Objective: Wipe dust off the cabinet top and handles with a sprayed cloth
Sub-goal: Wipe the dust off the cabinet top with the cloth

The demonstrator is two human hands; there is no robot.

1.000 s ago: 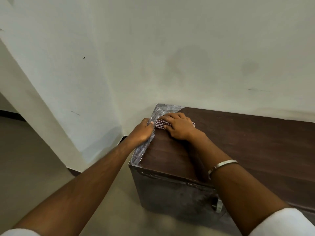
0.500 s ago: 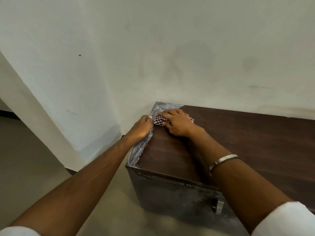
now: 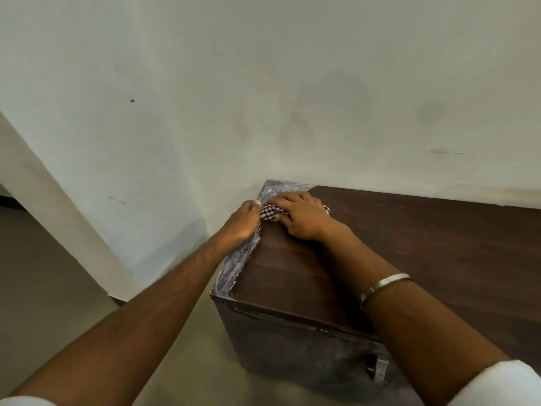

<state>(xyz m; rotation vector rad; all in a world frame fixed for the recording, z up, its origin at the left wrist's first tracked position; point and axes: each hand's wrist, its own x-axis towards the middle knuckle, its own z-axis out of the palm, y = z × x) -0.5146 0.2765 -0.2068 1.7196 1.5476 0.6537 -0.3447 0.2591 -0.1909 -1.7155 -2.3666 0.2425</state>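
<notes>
Hardly anything has shifted since a second ago: both hands stay parked at the far-left corner of the cabinet top [image 3: 409, 244], only the view has drifted. Right hand [image 3: 301, 215] lies flat with fingers spread, pressing the checked cloth [image 3: 269, 213] down onto the wood, likely to keep pressure on the dust. Left hand [image 3: 243, 221] curls over the left edge with its thumb by the cloth, apparently bracing or feeding the fabric. A pale dusty strip [image 3: 237, 265] runs along that edge and corner, so the top looks unfinished. Down on the front face, a metal handle [image 3: 379, 369] waits untouched, the right forearm crossing above it. The wall [image 3: 263, 83] hugs the far side, leaving little room for strokes.
</notes>
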